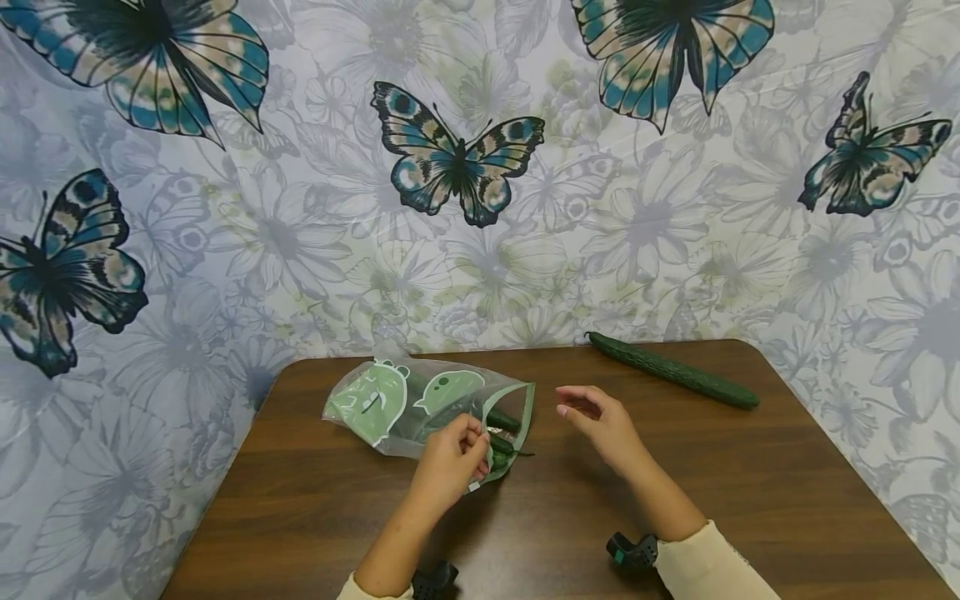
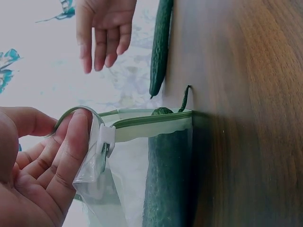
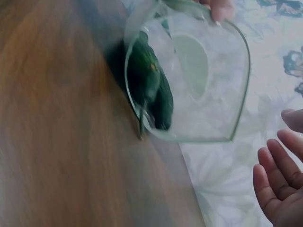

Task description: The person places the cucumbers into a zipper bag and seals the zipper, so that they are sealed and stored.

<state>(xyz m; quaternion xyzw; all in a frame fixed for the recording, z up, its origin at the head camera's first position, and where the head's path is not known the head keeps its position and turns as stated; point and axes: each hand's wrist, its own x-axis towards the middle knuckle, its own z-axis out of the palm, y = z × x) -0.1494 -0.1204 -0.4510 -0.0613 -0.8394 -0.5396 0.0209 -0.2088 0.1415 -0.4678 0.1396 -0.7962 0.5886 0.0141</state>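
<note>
A clear zip bag (image 1: 405, 433) with green animal prints lies on the table, its green-edged mouth gaping to the right. My left hand (image 1: 453, 458) pinches the near rim of that mouth between thumb and fingers, close to the white slider (image 2: 108, 137). Inside are cucumbers (image 3: 151, 85); one thin stem (image 2: 185, 98) pokes out past the rim. My right hand (image 1: 603, 425) hovers just right of the mouth, holding nothing, its fingers loosely bent. Behind it, another long cucumber (image 1: 675, 369) rests on the table near the back edge.
The brown wooden table (image 1: 570, 533) ends at a wall covering (image 1: 480, 275) printed with butterflies and flowers. A black wrist device (image 1: 632, 550) is on the right wrist, and another (image 1: 435, 581) is on the left.
</note>
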